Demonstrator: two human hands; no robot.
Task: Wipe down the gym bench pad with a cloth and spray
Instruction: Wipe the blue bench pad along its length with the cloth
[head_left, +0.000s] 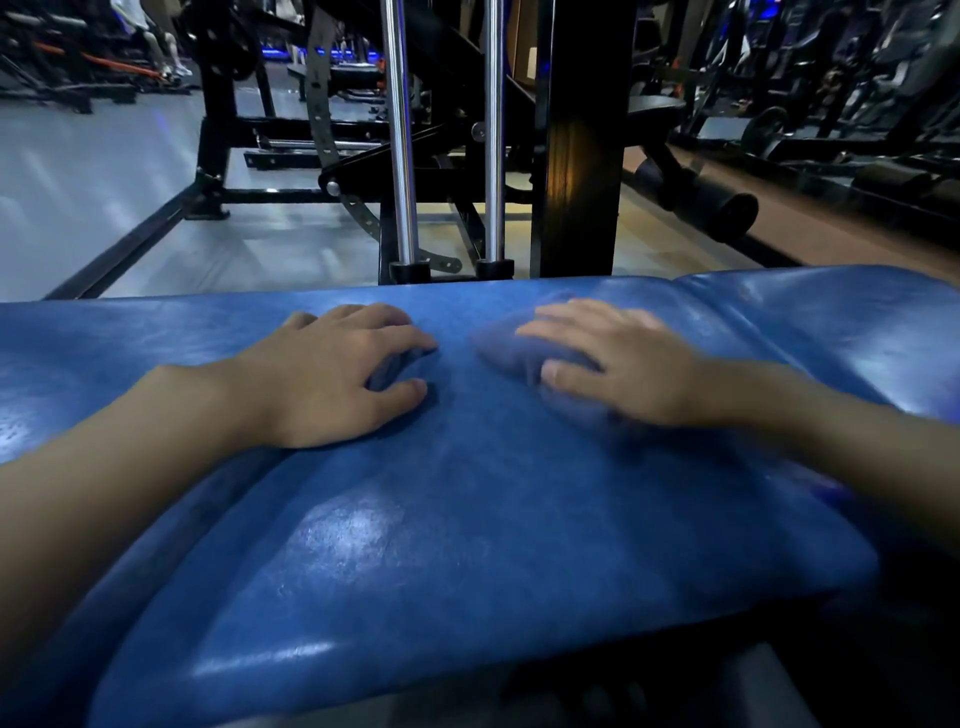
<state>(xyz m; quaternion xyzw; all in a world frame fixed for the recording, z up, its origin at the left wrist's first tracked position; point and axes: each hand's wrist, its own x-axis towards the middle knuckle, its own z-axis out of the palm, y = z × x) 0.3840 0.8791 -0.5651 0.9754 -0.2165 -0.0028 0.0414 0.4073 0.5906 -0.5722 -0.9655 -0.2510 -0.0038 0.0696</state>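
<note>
Left hand (332, 374): palm down on the blue pad (467, 519), fingers loosely bent, holding nothing. Right hand (618, 364): fingers spread flat, pressing a blue cloth (504, 343) onto the pad; hand and cloth are motion-blurred. The cloth lies near the pad's far edge, just beside the left fingertips. Behind the pad: two upright steel rods (402, 156), a black post (582, 156) and grey floor (104, 182).

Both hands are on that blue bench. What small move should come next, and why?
Probably draw the cloth, pressed flat under the right hand, toward the near edge of the pad: it covers only a small patch, and broad bare surface lies nearer the camera.
</note>
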